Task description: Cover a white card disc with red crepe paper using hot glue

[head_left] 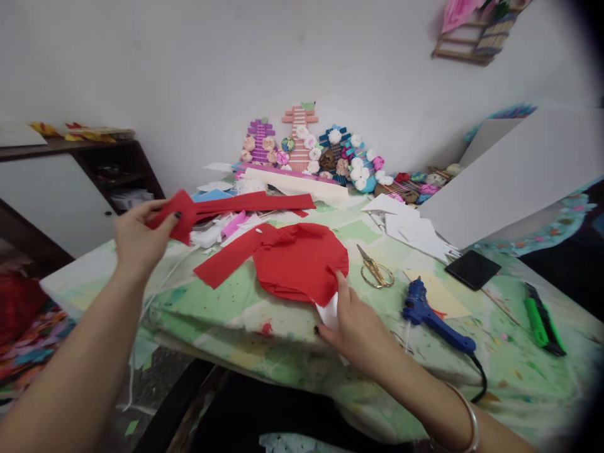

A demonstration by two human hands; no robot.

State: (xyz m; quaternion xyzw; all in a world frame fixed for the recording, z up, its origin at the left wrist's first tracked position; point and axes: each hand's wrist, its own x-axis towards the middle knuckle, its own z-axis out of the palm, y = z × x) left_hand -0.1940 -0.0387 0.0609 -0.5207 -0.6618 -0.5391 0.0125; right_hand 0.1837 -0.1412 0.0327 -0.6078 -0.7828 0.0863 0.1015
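Observation:
My left hand [139, 236] is raised at the table's left edge, its fingers pinched on one end of a long red paper strip [245, 204] that runs to the right above the table. My right hand [352, 321] rests near the front edge, fingers closed on the rim of a round stack of red paper [299, 261] and on a white piece [330, 313] beneath it. A second red strip [221, 264] lies flat, reaching left from the round stack.
Gold scissors [376, 270] and a blue glue gun [436, 321] lie to the right of my right hand. Farther right are a black phone [472, 269] and a green cutter [542, 322]. Paper flower crafts [306, 148] line the wall, beside a large white board [514, 176].

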